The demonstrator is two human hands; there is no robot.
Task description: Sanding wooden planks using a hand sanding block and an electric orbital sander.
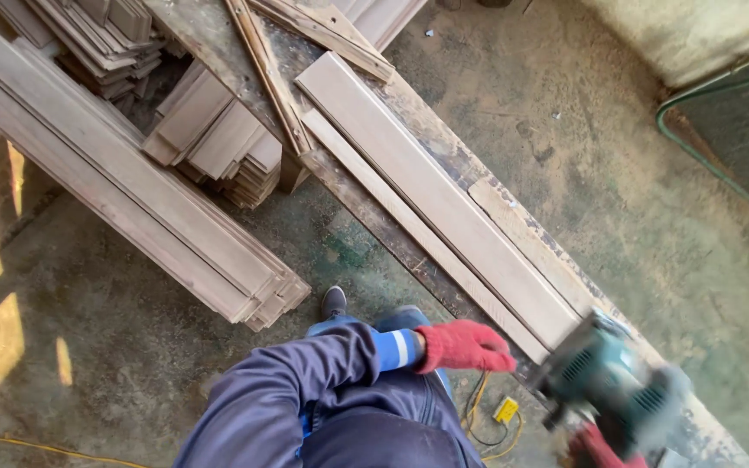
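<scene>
1. The right hand [604, 446], red-gloved and mostly hidden, grips a teal power sander [613, 390] at the near end of the counter [218, 35].
2. The left hand [465, 347], also red-gloved, hovers half-curled and empty just beside the near end of the long pale board [435, 195].
3. The work looks to be at the start of a sanding pass; the next move calls for steadying the board.
4. The board lies flat, its long axis running diagonally away to the upper left.
</scene>
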